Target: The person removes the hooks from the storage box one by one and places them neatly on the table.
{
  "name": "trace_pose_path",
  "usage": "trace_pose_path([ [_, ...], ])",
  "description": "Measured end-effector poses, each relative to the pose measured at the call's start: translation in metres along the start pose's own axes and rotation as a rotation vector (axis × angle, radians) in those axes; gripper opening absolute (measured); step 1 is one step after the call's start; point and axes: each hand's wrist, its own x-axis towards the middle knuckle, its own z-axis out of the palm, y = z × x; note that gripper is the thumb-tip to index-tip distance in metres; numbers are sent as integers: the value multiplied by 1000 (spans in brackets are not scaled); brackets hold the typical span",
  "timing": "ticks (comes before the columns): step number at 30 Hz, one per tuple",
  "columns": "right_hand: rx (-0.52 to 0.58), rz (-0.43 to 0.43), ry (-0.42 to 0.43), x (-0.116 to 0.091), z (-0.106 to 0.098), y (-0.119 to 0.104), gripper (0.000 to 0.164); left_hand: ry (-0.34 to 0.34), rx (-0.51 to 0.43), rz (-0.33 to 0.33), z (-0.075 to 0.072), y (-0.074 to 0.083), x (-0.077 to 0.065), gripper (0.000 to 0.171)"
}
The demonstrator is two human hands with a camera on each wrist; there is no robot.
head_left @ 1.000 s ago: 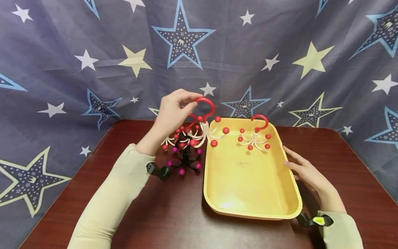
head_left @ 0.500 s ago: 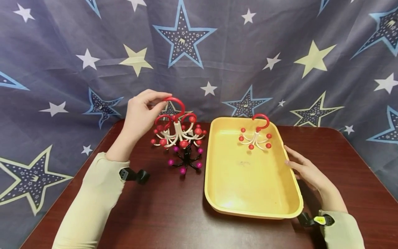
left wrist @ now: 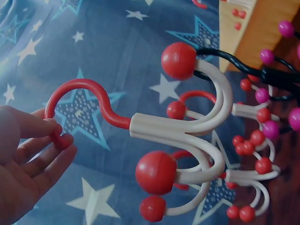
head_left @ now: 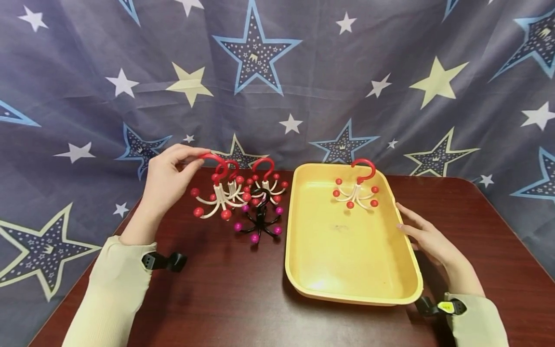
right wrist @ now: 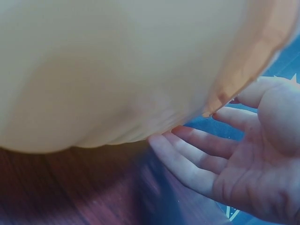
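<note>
My left hand (head_left: 166,178) pinches the red hook end of a white multi-arm hanger (head_left: 219,195) with red ball tips. It hangs upright at the left of the group; in the left wrist view this hanger (left wrist: 159,125) fills the middle. Behind it stand two like hangers, one close behind (head_left: 232,190) and partly hidden, the other hanger (head_left: 266,185) further right. In front of them is a black hanger (head_left: 260,219) with magenta balls. My right hand (head_left: 429,238) touches the right side of a yellow tray (head_left: 347,255), fingers fairly straight along its outer wall (right wrist: 117,93).
Another white hanger (head_left: 356,193) with red balls stands inside the tray, toward its back right. The dark red-brown tabletop (head_left: 225,299) meets a star-printed cloth (head_left: 303,106) behind. The tray's left rim lies just right of the black hanger.
My left hand has carried the held hanger leftward from beside the tray's left rim, then lower, to the left of the other hangers. The right hand and the tray stay in place.
</note>
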Motion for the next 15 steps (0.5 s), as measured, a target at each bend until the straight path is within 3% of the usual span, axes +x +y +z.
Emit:
trace_pose_path([
  [4,-1,2,1,0,0,0,67,-6,34,-12,2,-12,-8,19],
  [15,-8,-2,1,0,0,1,66,-65,76,-128,11,-50,-27,18],
])
